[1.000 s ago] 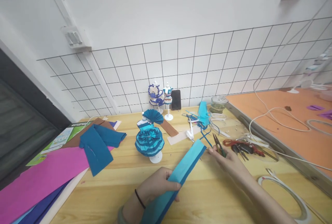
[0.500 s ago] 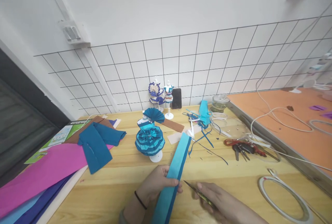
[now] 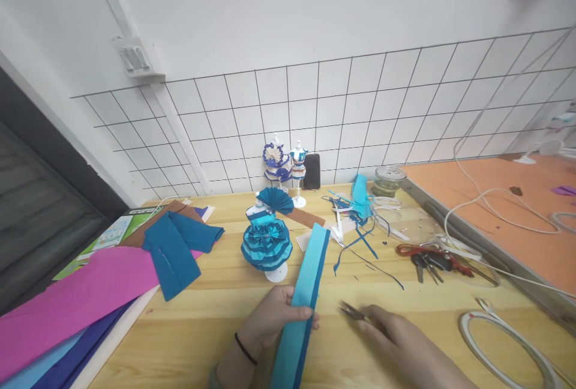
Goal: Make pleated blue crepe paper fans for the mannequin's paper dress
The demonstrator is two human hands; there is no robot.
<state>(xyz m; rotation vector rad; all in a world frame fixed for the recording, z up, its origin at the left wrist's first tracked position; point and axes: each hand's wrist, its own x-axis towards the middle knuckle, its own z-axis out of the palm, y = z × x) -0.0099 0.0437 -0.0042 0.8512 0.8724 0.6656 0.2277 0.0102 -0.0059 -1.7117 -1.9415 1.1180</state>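
My left hand (image 3: pixel 278 314), with a black band at the wrist, grips a long light-blue crepe paper strip (image 3: pixel 306 275) with a dark-blue edge. Its thumb lies across the front and the fingers are behind; the strip's lower end runs out of view. To its right, my right hand (image 3: pixel 391 335) is closed around small scissors (image 3: pixel 353 311), apart from the strip. Their blades are slightly blurred and point left; the handles are mostly hidden. Just beyond the left hand stands a small dress form (image 3: pixel 267 239) in a ruffled blue paper dress with a pleated fan.
Folded coloured paper (image 3: pixel 180 251) lies at the left. Two dressed miniature forms (image 3: pixel 297 170) and a phone (image 3: pixel 311 171) are at the back. Paper scraps (image 3: pixel 360 197), a glass jar (image 3: pixel 387 180), keys (image 3: pixel 429 262) and a tape roll (image 3: pixel 499 341) lie to the right, with a cable (image 3: pixel 508 269) crossing there.
My right hand has shifted slightly right with the scissors, whose two tips now show apart. The left hand keeps hold of the strip. The whole view has moved a little.
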